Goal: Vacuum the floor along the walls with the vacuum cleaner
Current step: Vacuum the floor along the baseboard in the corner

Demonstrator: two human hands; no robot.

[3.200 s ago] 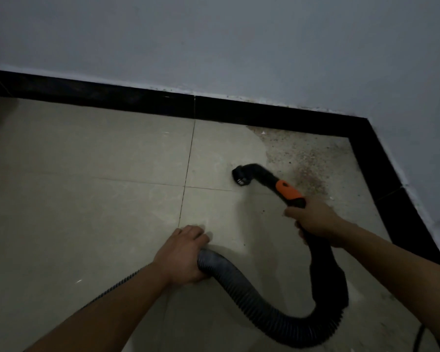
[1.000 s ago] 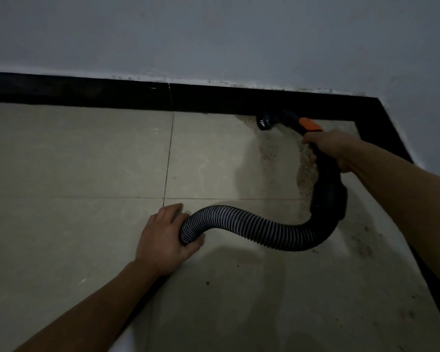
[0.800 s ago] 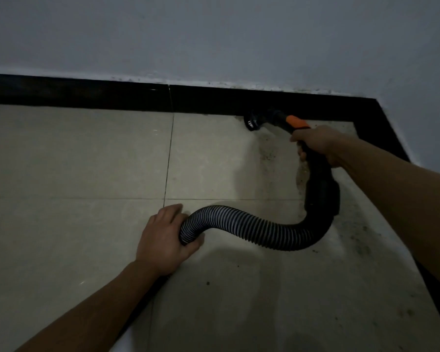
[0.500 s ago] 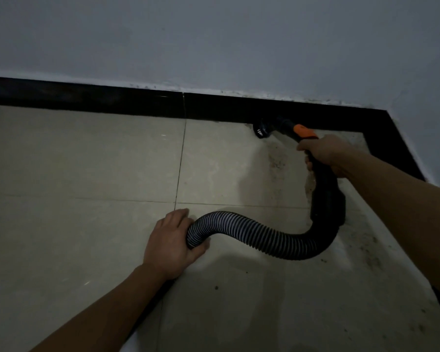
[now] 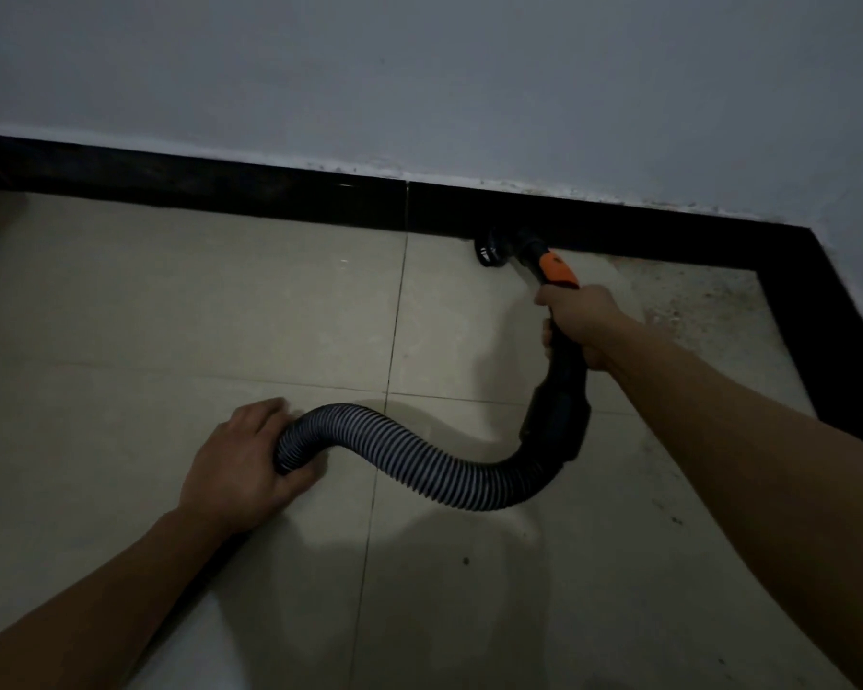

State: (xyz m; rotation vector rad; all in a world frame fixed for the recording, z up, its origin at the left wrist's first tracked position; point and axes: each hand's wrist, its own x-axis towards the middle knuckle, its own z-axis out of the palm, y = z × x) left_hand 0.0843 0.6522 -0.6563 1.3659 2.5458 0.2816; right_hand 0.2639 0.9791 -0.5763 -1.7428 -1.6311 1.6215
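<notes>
Right hand fingers clenched around the black vacuum handle, just below the orange collar. Left hand wrapped around the ribbed hose, thumb under it, knuckles close to the floor tile; contact with the tile can't be confirmed.

Out from the right fingers: handle runs up and slightly left to the round nozzle. Nozzle sits at the foot of the black baseboard along the far wall, touching or nearly so; too dark to say which. Handle's long axis lies roughly perpendicular to that baseboard.

Hose sags in an S from the handle's lower cuff back to the left hand, lying on the floor.

Key relation: dirty patch of grit lies to the right of the nozzle, in the floor corner where far and right baseboards meet. Right hand is the nearer one and steers; left only feeds hose. Judgement: next stroke probably sweeps right along the baseboard edge into that corner, so hose slack matters. Floor left of the nozzle looks cleaner.
</notes>
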